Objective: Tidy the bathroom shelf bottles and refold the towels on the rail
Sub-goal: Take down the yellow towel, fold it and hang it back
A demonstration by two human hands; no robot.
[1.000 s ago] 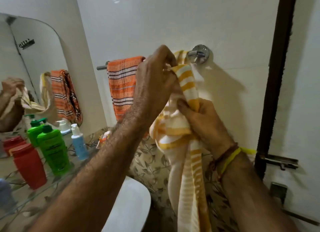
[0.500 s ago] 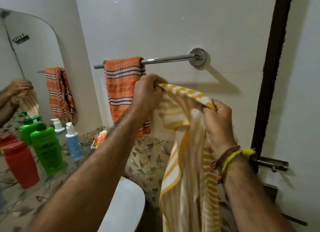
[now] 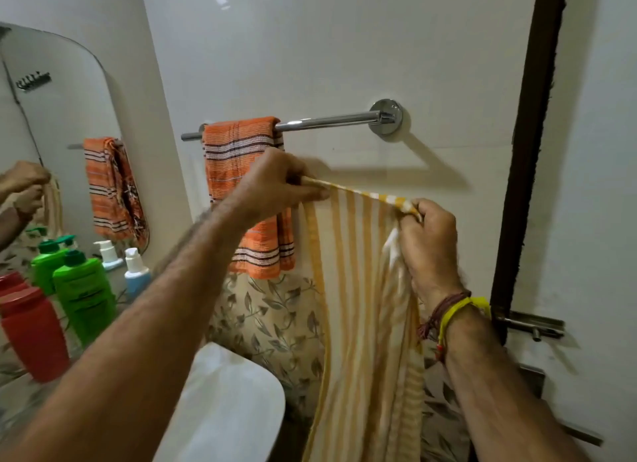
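Observation:
A yellow-and-white striped towel (image 3: 358,289) hangs stretched between my hands, below the chrome rail (image 3: 327,122). My left hand (image 3: 275,186) pinches one top corner. The other top corner is gripped by my right hand (image 3: 427,244), with extra cloth bunched under its fingers. An orange striped towel (image 3: 241,158) hangs folded over the rail's left part, partly behind my left hand. On the glass shelf (image 3: 20,406) at the left stand a red bottle (image 3: 34,334), a green pump bottle (image 3: 84,299) and a small blue bottle (image 3: 136,275).
A mirror (image 3: 51,134) on the left wall reflects the hands, bottles and orange towel. A white toilet tank lid (image 3: 227,410) sits below my left forearm. A dark door frame (image 3: 527,151) with a metal latch (image 3: 531,325) runs down the right.
The yellow towel has come off the rail's right end. My hands lowered it and pulled apart, so its top edge is now taut between them.

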